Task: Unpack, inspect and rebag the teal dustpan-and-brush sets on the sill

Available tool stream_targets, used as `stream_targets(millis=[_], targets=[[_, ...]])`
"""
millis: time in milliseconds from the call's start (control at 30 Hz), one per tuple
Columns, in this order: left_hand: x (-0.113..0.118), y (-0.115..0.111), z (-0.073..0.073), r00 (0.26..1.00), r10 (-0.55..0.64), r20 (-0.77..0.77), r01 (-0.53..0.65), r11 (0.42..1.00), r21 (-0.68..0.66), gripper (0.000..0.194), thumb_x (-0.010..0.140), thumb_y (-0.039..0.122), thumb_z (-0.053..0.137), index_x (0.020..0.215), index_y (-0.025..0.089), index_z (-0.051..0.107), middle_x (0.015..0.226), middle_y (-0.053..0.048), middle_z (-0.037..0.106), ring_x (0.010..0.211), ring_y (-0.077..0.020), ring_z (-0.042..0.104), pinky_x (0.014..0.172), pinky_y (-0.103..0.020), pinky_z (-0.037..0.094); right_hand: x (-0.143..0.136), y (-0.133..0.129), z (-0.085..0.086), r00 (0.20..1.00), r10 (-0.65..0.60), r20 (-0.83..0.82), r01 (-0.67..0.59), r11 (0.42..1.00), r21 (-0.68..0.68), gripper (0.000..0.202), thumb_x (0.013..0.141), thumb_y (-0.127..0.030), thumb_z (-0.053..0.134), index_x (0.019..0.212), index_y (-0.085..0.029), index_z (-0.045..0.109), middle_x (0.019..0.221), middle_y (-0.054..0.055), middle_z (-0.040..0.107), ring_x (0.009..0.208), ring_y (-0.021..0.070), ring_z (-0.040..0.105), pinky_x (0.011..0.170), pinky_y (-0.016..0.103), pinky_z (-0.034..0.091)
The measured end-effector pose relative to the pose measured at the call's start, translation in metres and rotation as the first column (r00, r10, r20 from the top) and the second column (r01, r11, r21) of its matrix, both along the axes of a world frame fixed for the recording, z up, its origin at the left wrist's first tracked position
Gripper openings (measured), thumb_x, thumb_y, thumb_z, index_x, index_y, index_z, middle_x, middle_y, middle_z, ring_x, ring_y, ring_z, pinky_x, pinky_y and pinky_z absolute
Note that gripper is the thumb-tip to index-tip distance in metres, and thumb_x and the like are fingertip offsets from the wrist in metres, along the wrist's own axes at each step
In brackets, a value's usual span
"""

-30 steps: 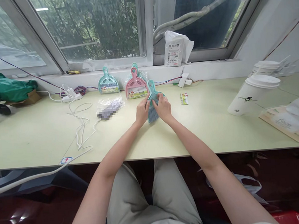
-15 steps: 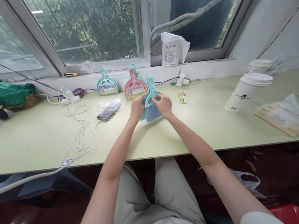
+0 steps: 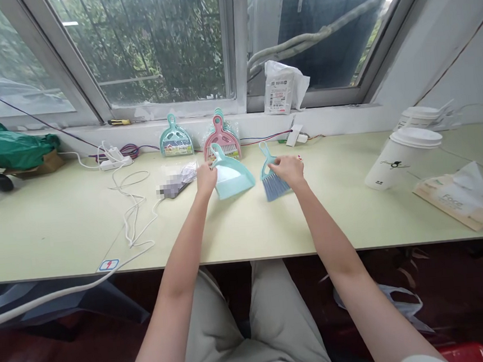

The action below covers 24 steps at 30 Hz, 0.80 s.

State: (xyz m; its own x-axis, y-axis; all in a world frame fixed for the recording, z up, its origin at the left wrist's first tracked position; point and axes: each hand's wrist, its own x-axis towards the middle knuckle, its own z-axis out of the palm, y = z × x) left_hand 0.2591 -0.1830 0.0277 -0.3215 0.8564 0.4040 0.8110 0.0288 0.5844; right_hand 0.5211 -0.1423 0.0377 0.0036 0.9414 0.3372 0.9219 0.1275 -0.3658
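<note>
**Dustpan and brush held apart over the table**

The left hand (image 3: 206, 178) is gripping the small teal plastic dustpan (image 3: 231, 175) at its left edge, fingers closed on the rim, pan tilted above the pale green table (image 3: 60, 236). The right hand (image 3: 289, 170) is pinching the small teal hand brush with blue bristles (image 3: 272, 179) by its handle, bristles pointing toward the person. Dustpan and brush are sitting near each other, not touching. Two packaged sets, one teal (image 3: 175, 137) and one pink (image 3: 221, 137), are leaning against the sill behind. A white lidded paper cup (image 3: 398, 157) is standing well to the right.

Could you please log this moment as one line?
left hand: holds teal dustpan | right hand: holds small brush | both over table
</note>
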Motion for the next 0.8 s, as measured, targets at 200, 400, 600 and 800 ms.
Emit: stream_targets(millis=[200,400,600,800], targets=[[0.002,0.009,-0.035,0.978,0.006,-0.21,-0.062,0.962,-0.265,0.026,0.084,0.021,0.049,0.088,0.015,0.074,0.096,-0.018,0.072,0.096,-0.0297,0.066,0.084,-0.038,0.05,0.003,0.017,-0.037,0.969,-0.029,0.244,0.077,0.978,-0.193,0.034,0.078,-0.033,0.07,0.101,-0.008,0.073,0.104,0.022,0.068,0.102,0.0343,0.064,0.083,0.04,0.048],[-0.005,0.011,-0.041,0.972,-0.015,-0.234,-0.056,0.954,-0.293,0.026,0.087,0.034,0.052,0.083,0.018,0.072,0.095,-0.015,0.072,0.094,-0.0281,0.066,0.081,-0.035,0.05,0.008,0.022,-0.043,0.977,-0.044,0.21,0.078,0.984,-0.159,0.032,0.075,-0.027,0.074,0.102,-0.009,0.072,0.114,0.023,0.063,0.106,0.033,0.062,0.086,0.04,0.047],[0.008,0.007,-0.04,0.975,-0.038,-0.22,-0.023,0.963,-0.267,0.024,0.087,0.023,0.048,0.085,0.017,0.071,0.094,-0.016,0.071,0.091,-0.0274,0.066,0.079,-0.034,0.049,-0.002,0.014,-0.03,0.999,0.033,0.022,-0.031,0.994,-0.107,0.024,0.078,-0.035,0.069,0.096,-0.021,0.075,0.103,0.01,0.073,0.101,0.027,0.065,0.083,0.034,0.047],[0.045,-0.008,-0.032,0.748,-0.593,-0.297,0.52,0.803,-0.292,0.033,0.097,0.031,0.039,0.087,0.02,0.068,0.093,-0.009,0.068,0.089,-0.0208,0.063,0.081,-0.029,0.047,-0.029,-0.006,-0.024,0.958,0.284,0.05,-0.274,0.95,-0.148,0.018,0.076,-0.034,0.073,0.091,-0.026,0.075,0.101,0.003,0.074,0.097,0.0217,0.065,0.081,0.029,0.046]])
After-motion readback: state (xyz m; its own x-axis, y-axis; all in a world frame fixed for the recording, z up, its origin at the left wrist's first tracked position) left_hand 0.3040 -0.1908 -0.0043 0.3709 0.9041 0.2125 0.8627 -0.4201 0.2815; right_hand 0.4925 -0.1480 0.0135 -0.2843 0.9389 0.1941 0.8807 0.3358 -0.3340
